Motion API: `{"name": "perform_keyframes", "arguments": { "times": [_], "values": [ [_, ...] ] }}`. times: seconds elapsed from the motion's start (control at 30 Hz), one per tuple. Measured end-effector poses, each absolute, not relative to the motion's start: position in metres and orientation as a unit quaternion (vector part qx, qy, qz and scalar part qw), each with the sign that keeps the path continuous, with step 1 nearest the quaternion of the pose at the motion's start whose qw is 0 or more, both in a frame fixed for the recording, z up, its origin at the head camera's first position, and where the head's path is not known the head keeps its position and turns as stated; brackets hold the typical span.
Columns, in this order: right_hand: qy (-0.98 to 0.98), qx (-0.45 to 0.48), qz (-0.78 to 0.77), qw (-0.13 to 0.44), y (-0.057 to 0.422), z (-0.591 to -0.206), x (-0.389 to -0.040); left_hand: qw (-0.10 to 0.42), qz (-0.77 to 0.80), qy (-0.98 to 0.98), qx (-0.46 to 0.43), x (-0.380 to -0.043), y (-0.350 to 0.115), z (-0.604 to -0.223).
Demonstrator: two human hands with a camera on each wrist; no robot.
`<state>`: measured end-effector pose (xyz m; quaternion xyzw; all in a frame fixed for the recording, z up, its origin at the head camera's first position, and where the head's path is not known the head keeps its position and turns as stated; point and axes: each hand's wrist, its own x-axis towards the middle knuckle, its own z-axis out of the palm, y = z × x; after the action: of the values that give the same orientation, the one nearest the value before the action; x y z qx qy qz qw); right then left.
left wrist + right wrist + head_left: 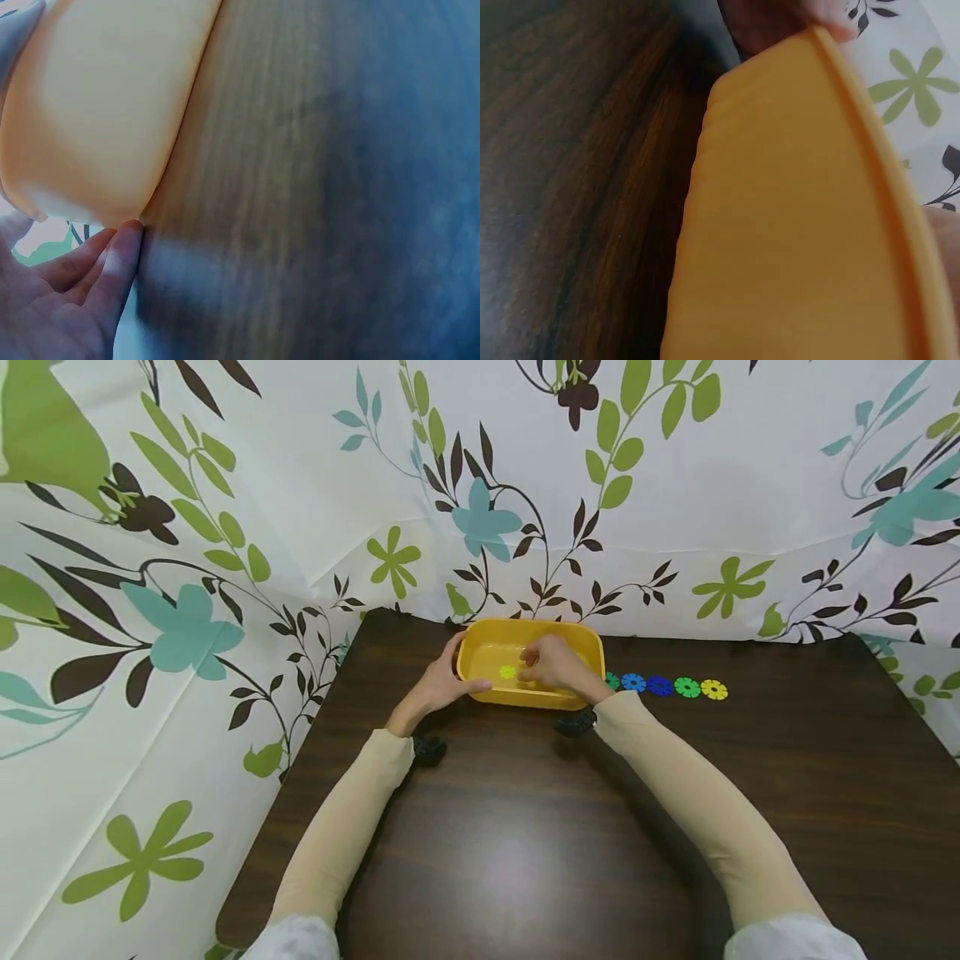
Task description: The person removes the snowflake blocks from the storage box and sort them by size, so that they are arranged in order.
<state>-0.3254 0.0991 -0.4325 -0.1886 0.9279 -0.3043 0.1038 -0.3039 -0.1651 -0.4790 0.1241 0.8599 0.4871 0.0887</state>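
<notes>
A yellow plastic tray (480, 628) with raised walls stands near the back of the table. My left hand (444, 683) grips its left end, thumb over the front rim and fingers along the outer wall; in the left wrist view, fingertips (129, 232) touch the lower part of the tray wall. My right hand (557, 663) reaches inside the tray with bent fingers pointing down at its floor; I cannot tell whether they pinch anything. Just left of those fingers lies a yellow-green notched disc (507, 672). The tray's side wall (780, 202) hides most of the right hand in its wrist view.
Right of the tray runs a row of several notched plastic discs, including a light blue disc (633, 682), a dark blue disc (660, 686), a green disc (687, 687) and a yellow disc (714, 690). Behind the dark wooden table (480, 827) hangs a leaf-patterned cloth (300, 460).
</notes>
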Motion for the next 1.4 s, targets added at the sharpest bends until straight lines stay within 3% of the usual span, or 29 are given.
{"name": "perform_keyframes", "arguments": {
  "times": [0.6,0.97,1.23,1.4],
  "values": [
    [0.921,-0.256,-0.272,0.114,0.082,-0.445,-0.343,0.096,0.477,0.865,0.124,-0.306,-0.162,-0.473],
    [0.935,-0.221,-0.244,0.133,0.069,-0.471,-0.369,0.047,0.470,0.870,0.141,-0.305,-0.163,-0.470],
    [0.944,-0.180,-0.231,0.155,0.066,-0.456,-0.360,0.049,0.467,0.873,0.131,-0.303,-0.161,-0.471],
    [0.941,-0.191,-0.258,0.107,0.074,-0.443,-0.343,0.048,0.474,0.869,0.132,-0.304,-0.161,-0.473]
  ]
}}
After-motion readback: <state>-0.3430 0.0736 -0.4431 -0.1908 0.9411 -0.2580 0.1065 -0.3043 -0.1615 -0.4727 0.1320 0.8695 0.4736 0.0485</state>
